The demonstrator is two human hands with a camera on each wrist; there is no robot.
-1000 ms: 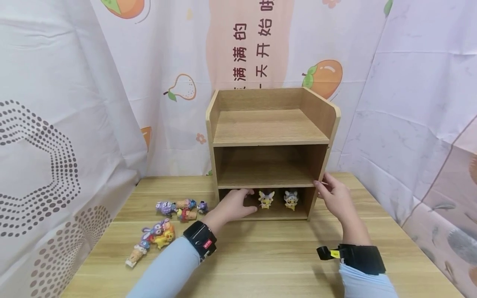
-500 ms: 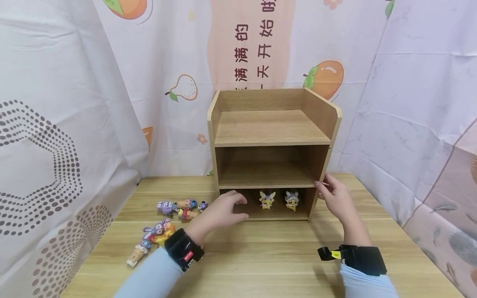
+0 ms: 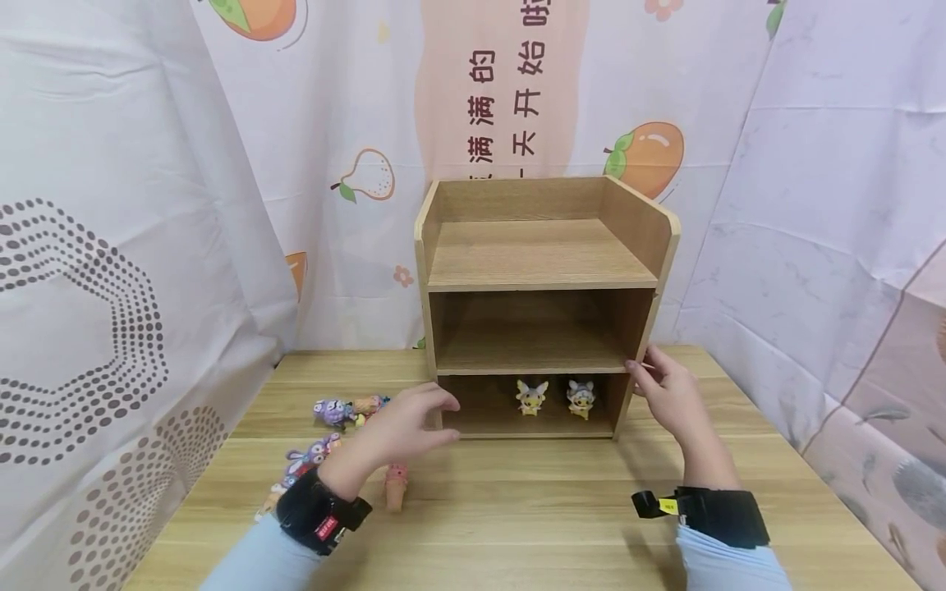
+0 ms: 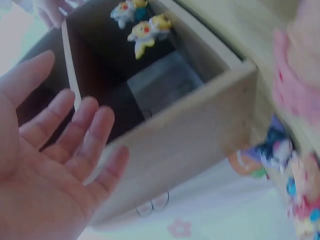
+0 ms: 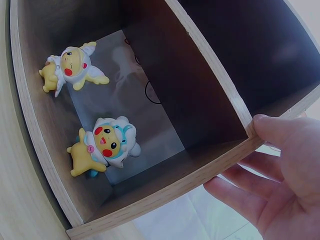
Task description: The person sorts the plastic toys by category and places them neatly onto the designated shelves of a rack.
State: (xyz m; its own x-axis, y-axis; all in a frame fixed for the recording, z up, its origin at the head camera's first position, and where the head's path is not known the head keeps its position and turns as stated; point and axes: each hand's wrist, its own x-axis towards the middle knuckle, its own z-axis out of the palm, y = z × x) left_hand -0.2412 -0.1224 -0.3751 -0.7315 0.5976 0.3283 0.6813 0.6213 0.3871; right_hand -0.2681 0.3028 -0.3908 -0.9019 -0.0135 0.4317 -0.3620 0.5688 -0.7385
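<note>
The left hand (image 3: 395, 427) is free, its fingers loosely bent and spread, at the lower left of the head view, in front of the left edge of the wooden shelf unit (image 3: 547, 254). The right hand (image 3: 671, 396), right of centre in that view, grips the unit's right side panel, thumb on the front edge where the middle board meets it and fingers against the outer face, as the right wrist view shows.

The shelf unit stands upright at the centre of the head view. In its lowest compartment two Pikachu figurines stand side by side, slightly apart: one in a white hood with long ears (image 3: 531, 397), and, to its right, one in a white-and-blue hood (image 3: 580, 399).

Left of the unit, partly hidden by the left arm, small toys lie on the wood-grain tabletop (image 3: 517, 525), among them a purple figurine (image 3: 334, 412) and a purple long-eared figurine (image 3: 314, 455). A pink-and-tan cone-shaped toy (image 3: 395, 488) lies just below the left hand in the frame. A fruit-print curtain (image 3: 355, 271) hangs behind.
</note>
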